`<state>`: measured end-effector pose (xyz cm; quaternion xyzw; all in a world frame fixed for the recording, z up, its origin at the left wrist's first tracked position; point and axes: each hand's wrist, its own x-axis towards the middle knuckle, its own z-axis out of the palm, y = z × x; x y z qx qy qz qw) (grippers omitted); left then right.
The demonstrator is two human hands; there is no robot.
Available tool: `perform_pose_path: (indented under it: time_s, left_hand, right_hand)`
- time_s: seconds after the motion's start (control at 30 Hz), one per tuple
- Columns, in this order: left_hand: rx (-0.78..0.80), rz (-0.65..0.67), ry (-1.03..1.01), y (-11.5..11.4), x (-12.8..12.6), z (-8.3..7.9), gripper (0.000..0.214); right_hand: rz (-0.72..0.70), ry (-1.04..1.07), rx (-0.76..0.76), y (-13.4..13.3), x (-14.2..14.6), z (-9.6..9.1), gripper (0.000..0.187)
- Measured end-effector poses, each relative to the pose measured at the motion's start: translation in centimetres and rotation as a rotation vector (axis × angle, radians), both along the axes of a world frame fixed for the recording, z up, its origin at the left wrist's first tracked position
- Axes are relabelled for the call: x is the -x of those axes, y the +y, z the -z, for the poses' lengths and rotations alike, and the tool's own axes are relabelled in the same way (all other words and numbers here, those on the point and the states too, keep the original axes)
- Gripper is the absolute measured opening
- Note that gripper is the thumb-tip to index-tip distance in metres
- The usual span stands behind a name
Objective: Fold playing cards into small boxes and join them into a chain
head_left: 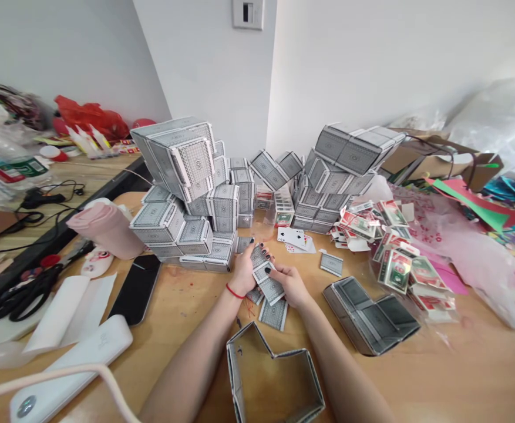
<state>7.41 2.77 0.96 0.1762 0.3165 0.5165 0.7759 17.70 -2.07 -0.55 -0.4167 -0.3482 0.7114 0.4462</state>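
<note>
My left hand (245,271) and my right hand (291,284) meet over the middle of the table, both closed on grey-backed playing cards (269,286). Their patterned backs face up, and my right thumb presses on the upper edge of one. Under my hands more playing cards (273,316) lie back up on the wood. Between my forearms sits a hollow, notched frame of folded cards (234,376). A similar notched card piece (374,320) rests to the right of my right forearm. Just beyond my hands are face-up cards (291,236), and a single card (331,264) lies to their right.
Stacked card blocks stand at the back left (182,158) and back right (340,170). Opened card boxes (396,267) pile up on the right beside pink plastic (473,264). At left are a phone (136,289), a white power bank (76,367), a pink cup (107,229) and scissors (41,288).
</note>
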Motion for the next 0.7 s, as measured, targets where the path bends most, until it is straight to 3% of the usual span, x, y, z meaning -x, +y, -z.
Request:
perform_pose_path:
  time_s: [0.13, 0.27, 0.47, 0.7]
  left_hand:
    - [-0.017, -0.035, 0.001, -0.1, 0.2, 0.3, 0.017]
    - [-0.077, 0.033, -0.015, -0.2, 1.0, 0.5, 0.016]
    - [-0.144, 0.031, -0.096, 0.0, 1.8, 0.5, 0.021]
    - [-0.12, 0.035, -0.147, -0.1, 1.6, 0.7, 0.025]
  right_hand:
    - [-0.014, 0.004, 0.005, 0.0, -0.1, 0.1, 0.023]
    - [-0.059, 0.056, 0.013, -0.3, -0.4, -0.5, 0.026]
    - [-0.32, 0.188, 0.071, -0.7, -1.2, -1.2, 0.027]
    - [-0.28, 0.156, 0.065, -0.6, -1.2, -0.3, 0.025]
